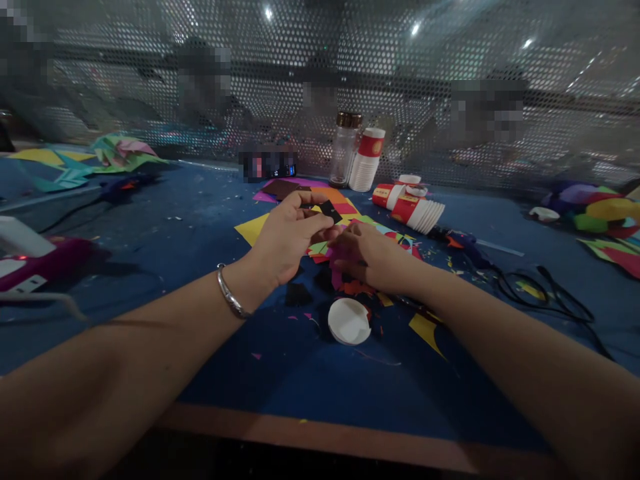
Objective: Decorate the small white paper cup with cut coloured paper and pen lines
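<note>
Between the thumb and fingers of my left hand (285, 237) is a small black piece of paper (331, 212), held up above the table. My right hand (377, 257) hovers low over the coloured scraps, its fingers bent but apart, close to a magenta piece of paper (341, 257); whether it touches that piece I cannot tell. More black scraps (299, 294) lie beneath my left hand. Nearer to me sits a white paper cup bottom (349, 321), cut off short. Yellow paper (251, 231) sticks out behind my left hand.
At the back stand a clear bottle (343, 157) and a stack of paper cups (368, 160); another cup stack (410, 208) lies on its side. A glue gun (465, 247) with its cord is on the right. A power strip (45, 267) is at left. Perforated metal mesh (320, 40) rises behind.
</note>
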Motion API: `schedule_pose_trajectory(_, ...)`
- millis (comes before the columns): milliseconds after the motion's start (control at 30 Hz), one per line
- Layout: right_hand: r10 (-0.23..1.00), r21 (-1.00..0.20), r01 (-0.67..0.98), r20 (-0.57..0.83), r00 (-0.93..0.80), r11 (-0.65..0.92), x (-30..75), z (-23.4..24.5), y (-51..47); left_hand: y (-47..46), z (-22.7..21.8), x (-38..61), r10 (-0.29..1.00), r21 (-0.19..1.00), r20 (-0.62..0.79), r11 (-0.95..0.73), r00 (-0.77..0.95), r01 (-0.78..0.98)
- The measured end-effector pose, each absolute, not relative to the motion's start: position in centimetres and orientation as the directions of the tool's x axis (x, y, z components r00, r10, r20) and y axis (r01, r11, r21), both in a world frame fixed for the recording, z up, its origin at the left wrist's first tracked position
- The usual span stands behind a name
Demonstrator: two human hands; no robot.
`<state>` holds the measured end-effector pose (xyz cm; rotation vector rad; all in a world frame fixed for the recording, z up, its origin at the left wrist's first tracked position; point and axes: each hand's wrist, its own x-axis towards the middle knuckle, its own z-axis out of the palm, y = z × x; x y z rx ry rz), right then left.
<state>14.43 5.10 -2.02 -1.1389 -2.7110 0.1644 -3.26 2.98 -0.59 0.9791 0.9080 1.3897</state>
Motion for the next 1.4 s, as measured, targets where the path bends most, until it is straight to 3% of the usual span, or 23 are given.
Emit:
schedule_pose_trajectory(633,0.798,-0.475,0.673,0.115,-0.592,0.567,16.0,-1.0,5.1,3.1,-0.7,-3.5,1.0,0.955,0.004,0.001,0.017,-0.296)
schedule_pose_trajectory(833,0.773,-0.458,0.655,0.123,-0.623,0.601,15.8,-1.3,4.3,3.2,-0.6,-3.4,1.0,0.959,-0.006,0.007,0.004,-0.282)
schedule_pose_trajectory(1133,0.662,-0.289,0.619,0.077,-0.745,0.73,14.7,-1.8,3.6,3.2,-0.8,-3.5,0.999,0.961,0.016,-0.007,0.032,-0.275)
schedule_pose_trajectory(1400,0.663,-0.286,0.623,0.061,-0.746,0.728,14.3,-1.7,3.6,3.0,-0.7,-3.5,0.998,0.972,0.006,0.008,0.057,-0.236)
